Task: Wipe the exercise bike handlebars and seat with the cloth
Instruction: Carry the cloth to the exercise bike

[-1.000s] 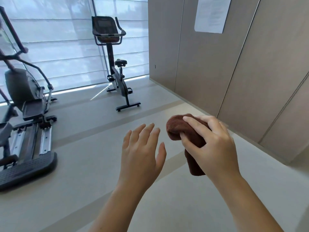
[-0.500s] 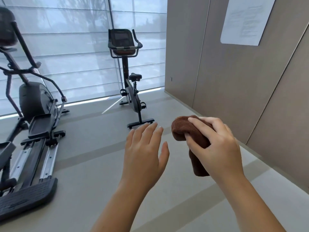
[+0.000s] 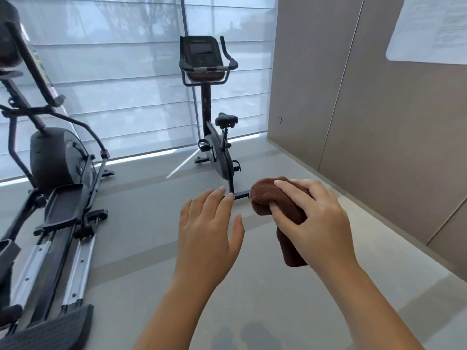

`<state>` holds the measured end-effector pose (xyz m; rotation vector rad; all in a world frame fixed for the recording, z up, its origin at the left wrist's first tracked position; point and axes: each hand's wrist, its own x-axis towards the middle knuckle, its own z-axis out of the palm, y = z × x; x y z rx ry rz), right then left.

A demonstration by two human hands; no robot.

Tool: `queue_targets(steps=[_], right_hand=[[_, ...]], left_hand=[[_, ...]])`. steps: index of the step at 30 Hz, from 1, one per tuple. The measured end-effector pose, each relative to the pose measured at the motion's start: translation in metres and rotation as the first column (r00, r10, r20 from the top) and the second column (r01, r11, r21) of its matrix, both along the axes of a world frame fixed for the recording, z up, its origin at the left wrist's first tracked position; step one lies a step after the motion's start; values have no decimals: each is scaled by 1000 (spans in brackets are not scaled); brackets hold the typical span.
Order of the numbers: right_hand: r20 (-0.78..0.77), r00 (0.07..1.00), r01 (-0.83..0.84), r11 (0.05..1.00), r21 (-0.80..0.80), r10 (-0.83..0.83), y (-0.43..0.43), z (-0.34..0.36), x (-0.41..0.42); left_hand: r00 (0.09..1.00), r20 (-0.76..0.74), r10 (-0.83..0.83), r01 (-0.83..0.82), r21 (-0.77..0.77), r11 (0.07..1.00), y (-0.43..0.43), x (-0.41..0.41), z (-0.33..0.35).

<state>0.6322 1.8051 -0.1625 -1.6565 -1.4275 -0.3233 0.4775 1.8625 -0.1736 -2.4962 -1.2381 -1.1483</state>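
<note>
While cloth [image 3: 265, 198] is being clamped in curled right hand [image 3: 318, 223], left hand [image 3: 207, 231] being held straight-fingered; exercise bike [image 3: 217, 157] being neared.

I see my right hand [image 3: 316, 218] at about one o'clock, fingers curled round a bunched brown cloth [image 3: 264, 195]. My left hand [image 3: 209, 228] hovers just beside it, fingers straight, holding nothing. The exercise bike [image 3: 217, 157] stands at twelve o'clock by the window blinds [image 3: 113, 84], handlebars [image 3: 208, 69] above the seat [image 3: 226, 119], well apart from both hands. An elliptical trainer [image 3: 58, 160] sits at ten o'clock.
</note>
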Motion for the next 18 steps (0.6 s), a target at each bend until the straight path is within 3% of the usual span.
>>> queue_targets(steps=[12, 18], right_hand=[[-17, 1000, -7, 1000, -9, 7, 255, -5, -37], [-71, 995, -72, 997, 15, 72, 401, -18, -40]], left_hand=[[1000, -12, 14, -15, -61, 998, 253, -41, -11], [997, -51, 51, -52, -16, 999, 393, -45, -14]])
